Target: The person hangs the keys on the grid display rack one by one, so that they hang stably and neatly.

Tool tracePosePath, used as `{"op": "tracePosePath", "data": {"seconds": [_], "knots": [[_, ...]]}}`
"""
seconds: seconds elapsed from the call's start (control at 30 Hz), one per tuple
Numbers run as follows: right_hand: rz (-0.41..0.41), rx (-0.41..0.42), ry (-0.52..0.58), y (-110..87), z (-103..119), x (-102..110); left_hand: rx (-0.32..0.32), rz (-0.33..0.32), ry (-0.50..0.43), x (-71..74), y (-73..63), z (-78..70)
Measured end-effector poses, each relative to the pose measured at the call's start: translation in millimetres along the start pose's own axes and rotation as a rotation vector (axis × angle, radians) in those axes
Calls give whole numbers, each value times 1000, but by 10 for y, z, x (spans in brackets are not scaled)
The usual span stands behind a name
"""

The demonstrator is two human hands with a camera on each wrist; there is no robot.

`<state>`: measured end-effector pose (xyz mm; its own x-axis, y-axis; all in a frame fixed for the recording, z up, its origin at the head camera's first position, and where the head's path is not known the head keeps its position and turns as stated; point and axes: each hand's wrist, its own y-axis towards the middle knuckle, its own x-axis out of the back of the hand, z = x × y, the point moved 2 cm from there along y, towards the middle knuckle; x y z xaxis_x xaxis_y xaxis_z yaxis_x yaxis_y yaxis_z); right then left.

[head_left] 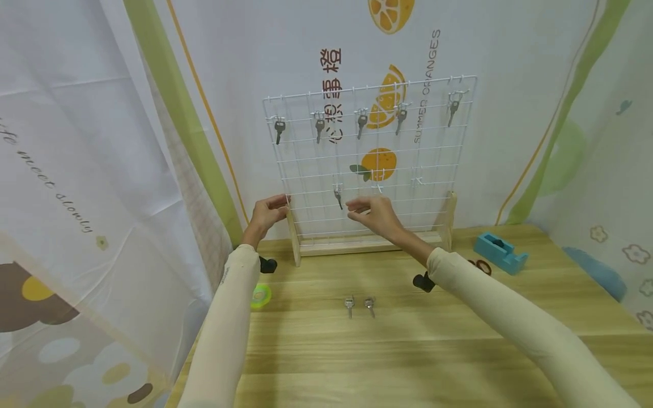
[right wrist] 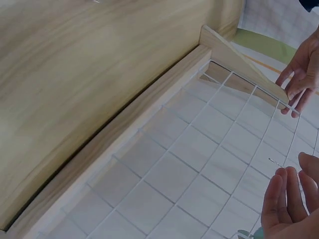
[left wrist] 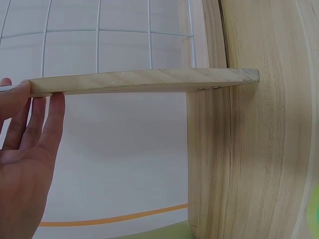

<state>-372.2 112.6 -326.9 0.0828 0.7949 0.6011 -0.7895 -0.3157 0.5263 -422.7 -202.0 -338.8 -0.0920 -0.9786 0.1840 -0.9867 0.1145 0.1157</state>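
A white wire grid rack [head_left: 306, 95] stands on a wooden base at the back of the table. My left hand [head_left: 267, 215] grips the top of its left wooden side support [left wrist: 139, 80], thumb on one face and fingers on the other. My right hand [head_left: 378, 216] is just right of a key [head_left: 338, 196] hanging on a lower hook, fingers loosely bent with nothing seen between them. Several more keys [head_left: 361, 123] hang along the upper row. To the right of the lower key are two bare hooks [head_left: 419, 181]. Two silver keys [head_left: 349, 306] lie on the table.
On the right are a blue tape dispenser [head_left: 500, 252] and reddish-brown ring handles [head_left: 483, 267], partly covered by my right sleeve. A round yellow-green object [head_left: 262, 295] lies beside my left forearm. Printed fabric [head_left: 449, 51] hangs behind the rack.
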Motion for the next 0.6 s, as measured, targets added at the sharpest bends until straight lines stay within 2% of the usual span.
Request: {"op": "tracePosePath", "data": {"seconds": [0.37,0.6], "knots": [[73,0,20,-338,-116,-124,-6,-4,24,-3,-7,23],[141,34,4,-520,-217,-215,0,-4,3,-9,-10,-40]]}}
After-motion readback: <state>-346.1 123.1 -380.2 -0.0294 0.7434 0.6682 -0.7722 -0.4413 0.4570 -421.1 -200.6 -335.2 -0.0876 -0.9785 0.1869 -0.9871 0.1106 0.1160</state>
